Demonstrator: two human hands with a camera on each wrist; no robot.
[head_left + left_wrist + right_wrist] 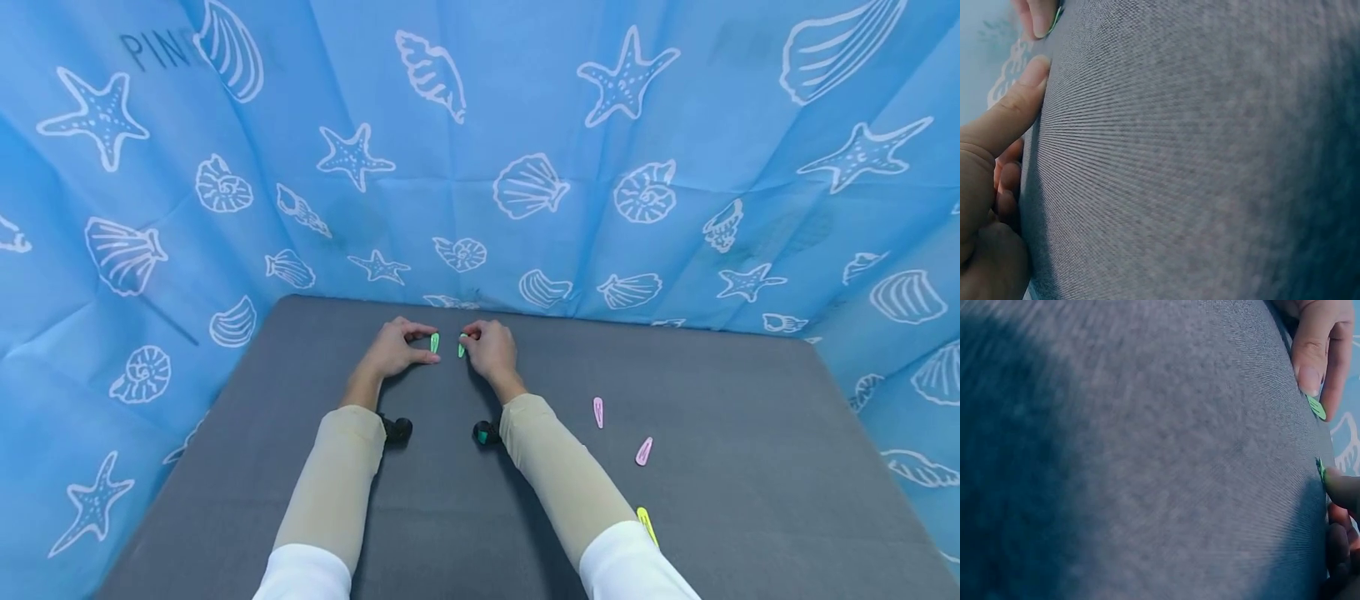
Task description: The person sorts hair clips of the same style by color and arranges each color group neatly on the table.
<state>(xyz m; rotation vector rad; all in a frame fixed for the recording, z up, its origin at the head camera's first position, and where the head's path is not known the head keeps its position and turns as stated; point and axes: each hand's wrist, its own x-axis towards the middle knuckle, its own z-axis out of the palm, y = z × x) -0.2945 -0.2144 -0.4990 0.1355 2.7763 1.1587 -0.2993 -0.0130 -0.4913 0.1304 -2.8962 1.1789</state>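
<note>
Across the back and sides hangs a blue curtain (450,212) printed with seashells and starfish, around the grey table (450,517). My right sleeve (566,475) stretches over it, and near the far edge my left hand (397,346) and right hand (491,350) each pinch something small. Beside that sleeve lies a yellow hair clip (647,525); dragging my forearm back could sweep it away. Two pink hair clips, one farther off (597,412), one nearer (643,451), lie to the right. Between my hands are two green ones: the left green hair clip (434,342), gripped by its ends, might spring loose if I squeeze too hard; the right green hair clip (461,346), just apart, could knock it if my hands close in carelessly.
</note>
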